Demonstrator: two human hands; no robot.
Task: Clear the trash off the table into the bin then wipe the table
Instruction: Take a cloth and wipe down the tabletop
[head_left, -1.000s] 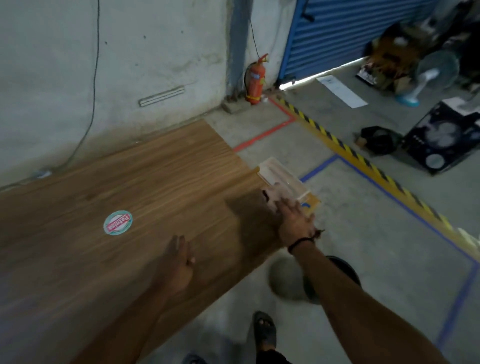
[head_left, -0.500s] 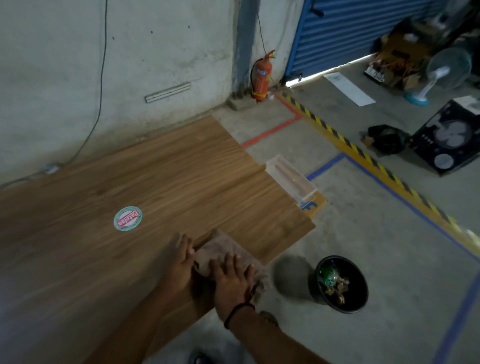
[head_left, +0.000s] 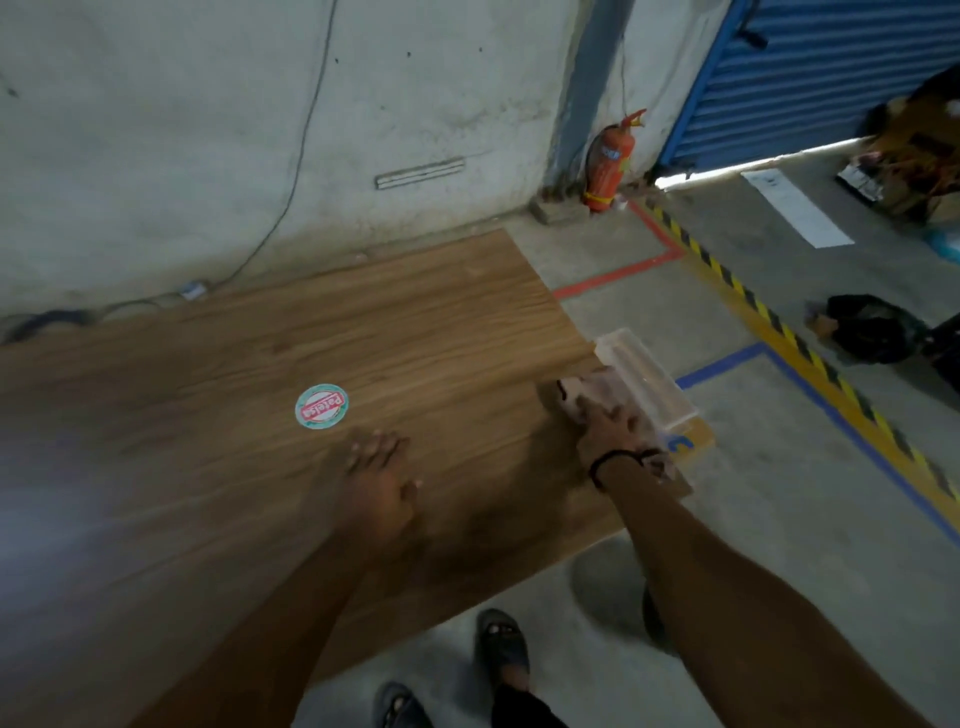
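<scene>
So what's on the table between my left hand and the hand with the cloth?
Nothing: in the head view only bare wooden table separates the left hand from the right hand on the cloth.

1. The cloth (head_left: 589, 391) lies mostly hidden under the right hand (head_left: 609, 428); only its far end shows, blurred.
2. The bin (head_left: 655, 621) at 5 o'clock is almost wholly covered by the right forearm.
3. The surface (head_left: 260, 364) is cut off at the left edge, its 8 o'clock part smeared.
</scene>
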